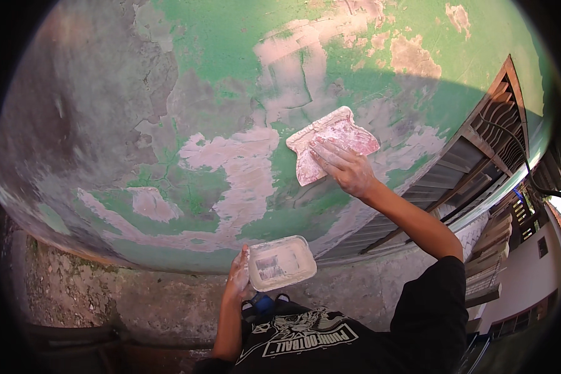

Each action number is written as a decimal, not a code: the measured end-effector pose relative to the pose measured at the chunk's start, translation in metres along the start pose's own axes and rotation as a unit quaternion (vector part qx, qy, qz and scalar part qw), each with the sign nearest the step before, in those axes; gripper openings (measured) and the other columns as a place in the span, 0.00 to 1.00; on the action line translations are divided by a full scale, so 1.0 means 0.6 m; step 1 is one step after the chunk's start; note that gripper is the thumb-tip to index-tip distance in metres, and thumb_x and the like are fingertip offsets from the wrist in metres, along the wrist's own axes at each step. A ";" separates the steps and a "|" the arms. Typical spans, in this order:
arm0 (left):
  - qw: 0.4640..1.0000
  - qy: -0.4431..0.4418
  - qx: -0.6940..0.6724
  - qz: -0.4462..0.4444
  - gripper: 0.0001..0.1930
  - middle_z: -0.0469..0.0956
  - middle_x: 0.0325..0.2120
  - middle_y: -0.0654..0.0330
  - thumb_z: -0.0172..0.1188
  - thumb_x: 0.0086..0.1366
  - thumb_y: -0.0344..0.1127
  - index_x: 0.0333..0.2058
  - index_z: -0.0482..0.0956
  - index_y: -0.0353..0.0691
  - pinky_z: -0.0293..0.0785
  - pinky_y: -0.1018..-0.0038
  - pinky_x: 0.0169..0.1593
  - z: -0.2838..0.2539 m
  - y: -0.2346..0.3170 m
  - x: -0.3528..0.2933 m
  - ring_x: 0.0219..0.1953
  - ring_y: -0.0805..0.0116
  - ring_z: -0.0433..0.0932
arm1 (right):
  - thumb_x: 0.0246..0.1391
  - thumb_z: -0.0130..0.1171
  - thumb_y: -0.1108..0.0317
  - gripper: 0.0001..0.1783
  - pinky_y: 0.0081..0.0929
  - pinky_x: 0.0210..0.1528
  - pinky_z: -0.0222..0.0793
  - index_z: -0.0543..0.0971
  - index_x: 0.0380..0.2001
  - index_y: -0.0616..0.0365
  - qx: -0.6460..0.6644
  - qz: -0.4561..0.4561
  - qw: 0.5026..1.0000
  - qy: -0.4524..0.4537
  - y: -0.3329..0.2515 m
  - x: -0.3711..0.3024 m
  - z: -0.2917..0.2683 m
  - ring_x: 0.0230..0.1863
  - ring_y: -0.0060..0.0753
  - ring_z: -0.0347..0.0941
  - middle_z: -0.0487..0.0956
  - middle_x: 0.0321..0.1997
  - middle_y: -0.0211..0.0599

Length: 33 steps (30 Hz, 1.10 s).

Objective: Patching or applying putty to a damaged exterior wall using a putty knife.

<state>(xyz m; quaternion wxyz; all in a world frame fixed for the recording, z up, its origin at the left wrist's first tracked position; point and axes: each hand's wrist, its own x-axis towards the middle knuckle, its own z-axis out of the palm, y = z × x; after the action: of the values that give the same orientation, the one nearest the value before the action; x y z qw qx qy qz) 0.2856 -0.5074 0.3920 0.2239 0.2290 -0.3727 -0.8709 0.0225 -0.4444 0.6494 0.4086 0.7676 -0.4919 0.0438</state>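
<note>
My right hand point(346, 167) grips a wide putty spreader point(332, 134), pinkish and coated with pale filler. Its long edge lies at or very near the green wall point(199, 37); whether it touches I cannot tell. My fingers lie over the spreader's face, and the thumb is hidden. Low in front of me, my left hand point(238, 274) holds a shallow rectangular plastic tub point(308, 269) by its left side. Whitish filler smears the tub's walls and bottom. Pale filler patches point(246, 171) spread over the wall left of the spreader. White residue covers both hands.
Paint peels from the wall, with bare grey plaster point(100, 81) at left. A wooden-framed louvred opening point(505, 118) sits at right. Below runs a rough concrete ground point(162, 299), where my sandalled feet point(263, 303) stand. A cable point(522, 153) hangs at far right.
</note>
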 end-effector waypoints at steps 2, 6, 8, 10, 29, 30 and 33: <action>1.000 0.003 -0.001 0.002 0.31 0.77 0.46 0.51 0.40 0.72 0.55 0.56 0.64 0.30 0.80 0.67 0.48 -0.011 -0.003 -0.001 0.45 0.62 0.80 | 0.44 0.53 0.73 0.25 0.32 0.57 0.72 0.78 0.49 0.59 0.015 -0.013 0.999 0.026 -0.012 0.020 -0.026 0.59 0.39 0.72 0.76 0.56 0.39; 0.999 0.002 -0.045 0.014 0.31 0.76 0.47 0.51 0.41 0.72 0.55 0.57 0.63 0.30 0.79 0.67 0.48 -0.009 -0.011 0.008 0.45 0.62 0.79 | 0.42 0.55 0.76 0.26 0.31 0.55 0.72 0.78 0.50 0.59 0.069 -0.030 0.994 0.082 -0.035 0.086 -0.105 0.55 0.39 0.74 0.75 0.57 0.39; 0.998 0.015 -0.056 0.021 0.30 0.75 0.48 0.50 0.41 0.72 0.54 0.57 0.63 0.29 0.79 0.67 0.49 -0.002 -0.002 0.004 0.46 0.62 0.79 | 0.39 0.56 0.79 0.27 0.32 0.54 0.73 0.78 0.50 0.60 0.144 0.023 0.985 0.091 -0.053 0.096 -0.121 0.53 0.41 0.76 0.76 0.55 0.39; 0.995 0.041 -0.080 0.054 0.30 0.75 0.48 0.50 0.41 0.72 0.54 0.56 0.64 0.29 0.78 0.67 0.49 0.000 0.006 -0.001 0.46 0.63 0.78 | 0.40 0.54 0.88 0.28 0.29 0.51 0.74 0.75 0.50 0.66 0.305 0.127 0.941 0.076 -0.077 0.101 -0.135 0.47 0.42 0.79 0.79 0.51 0.42; 0.905 0.300 -0.161 0.255 0.34 0.77 0.41 0.48 0.37 0.71 0.61 0.54 0.64 0.29 0.76 0.71 0.45 0.087 0.011 -0.029 0.41 0.64 0.78 | 0.58 0.57 0.74 0.11 0.14 0.36 0.68 0.76 0.43 0.66 0.569 0.694 0.400 0.185 -0.402 -0.109 0.070 0.35 0.13 0.72 0.79 0.36 0.29; 0.909 0.298 -0.162 0.242 0.35 0.74 0.46 0.47 0.38 0.71 0.61 0.56 0.63 0.29 0.75 0.67 0.49 0.082 0.004 -0.027 0.45 0.60 0.77 | 0.58 0.57 0.74 0.11 0.14 0.36 0.68 0.76 0.43 0.66 0.567 0.696 0.399 0.185 -0.403 -0.115 0.071 0.35 0.13 0.72 0.79 0.36 0.29; 0.918 0.288 -0.161 0.220 0.37 0.71 0.51 0.46 0.39 0.70 0.62 0.58 0.61 0.29 0.73 0.63 0.53 0.082 -0.006 -0.029 0.49 0.56 0.75 | 0.58 0.57 0.74 0.11 0.15 0.36 0.69 0.76 0.43 0.67 0.552 0.704 0.415 0.166 -0.405 -0.137 0.076 0.34 0.13 0.72 0.79 0.36 0.29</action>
<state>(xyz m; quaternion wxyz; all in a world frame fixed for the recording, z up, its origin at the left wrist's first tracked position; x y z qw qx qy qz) 0.2706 -0.4687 0.4238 0.5414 0.3435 -0.1875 -0.7442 0.1573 -0.3716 0.4385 -0.2032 0.1909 -0.6524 0.7047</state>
